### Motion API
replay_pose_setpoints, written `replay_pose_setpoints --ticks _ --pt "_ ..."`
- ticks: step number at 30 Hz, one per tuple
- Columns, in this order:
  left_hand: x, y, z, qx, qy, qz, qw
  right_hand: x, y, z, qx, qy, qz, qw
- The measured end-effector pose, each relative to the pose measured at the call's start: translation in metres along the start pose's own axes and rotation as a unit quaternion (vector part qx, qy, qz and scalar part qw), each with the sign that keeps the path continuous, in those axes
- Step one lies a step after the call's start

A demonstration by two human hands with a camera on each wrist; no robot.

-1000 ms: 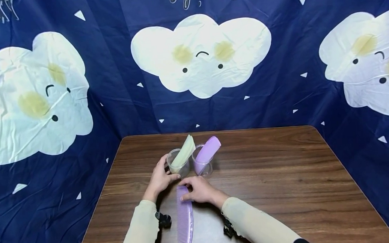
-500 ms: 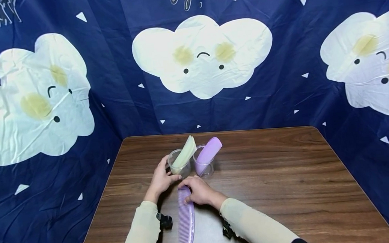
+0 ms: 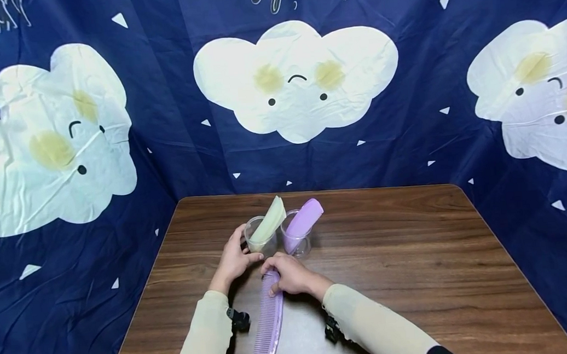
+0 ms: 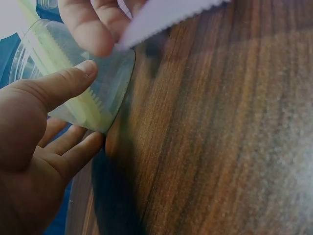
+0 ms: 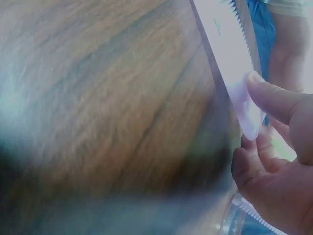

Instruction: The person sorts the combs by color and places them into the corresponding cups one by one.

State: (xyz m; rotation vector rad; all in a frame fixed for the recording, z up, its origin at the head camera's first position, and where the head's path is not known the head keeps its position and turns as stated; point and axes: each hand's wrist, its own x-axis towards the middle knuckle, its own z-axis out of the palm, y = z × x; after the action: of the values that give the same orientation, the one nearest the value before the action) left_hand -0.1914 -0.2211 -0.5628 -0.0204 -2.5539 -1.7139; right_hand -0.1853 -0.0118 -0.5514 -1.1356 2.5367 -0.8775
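Observation:
My left hand [image 3: 232,263] holds a clear plastic cup [image 3: 271,248], thumb at the near side and fingers round the left. A pale green comb [image 3: 269,222] leans in this cup, its teeth showing through the wall in the left wrist view. With thumb and fingertips, my right hand [image 3: 292,275] pinches one end of a purple comb [image 3: 269,326]; the other end points toward me. In the right wrist view the comb [image 5: 222,49] looks pale from glare. Beside the held cup, a second clear cup [image 3: 305,247] contains a lighter purple comb [image 3: 305,217], tilted right.
Both cups stand near the back of a brown wood-grain table [image 3: 393,268]. A dark blue cloth [image 3: 168,86] with white clouds hangs behind the table and at both sides. Small black cameras are strapped to both wrists.
The purple comb has turned slightly in my right hand's pinch; its near end has swung left. The left hand stays at the cup with the green comb.

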Motion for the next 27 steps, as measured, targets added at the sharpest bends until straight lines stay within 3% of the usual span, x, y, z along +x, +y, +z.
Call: replay_pose_setpoints --ticks 8,14,20,27 --pt "0.001 -0.003 0.002 0.007 0.0 0.0 1.0 -0.009 0.0 -0.017 0.025 0.01 -0.03 0.9992" --pt "0.001 0.001 0.001 -0.014 0.004 0.005 0.9999 -0.016 0.002 -0.03 0.019 0.02 -0.038 0.9989" --pt "0.001 0.0 0.001 -0.006 0.004 0.008 0.9999 -0.024 0.005 -0.039 0.088 0.018 -0.025 0.9957" --pt "0.001 -0.003 0.001 0.004 0.004 0.007 1.0 -0.033 0.006 -0.049 0.107 0.062 -0.027 0.992"
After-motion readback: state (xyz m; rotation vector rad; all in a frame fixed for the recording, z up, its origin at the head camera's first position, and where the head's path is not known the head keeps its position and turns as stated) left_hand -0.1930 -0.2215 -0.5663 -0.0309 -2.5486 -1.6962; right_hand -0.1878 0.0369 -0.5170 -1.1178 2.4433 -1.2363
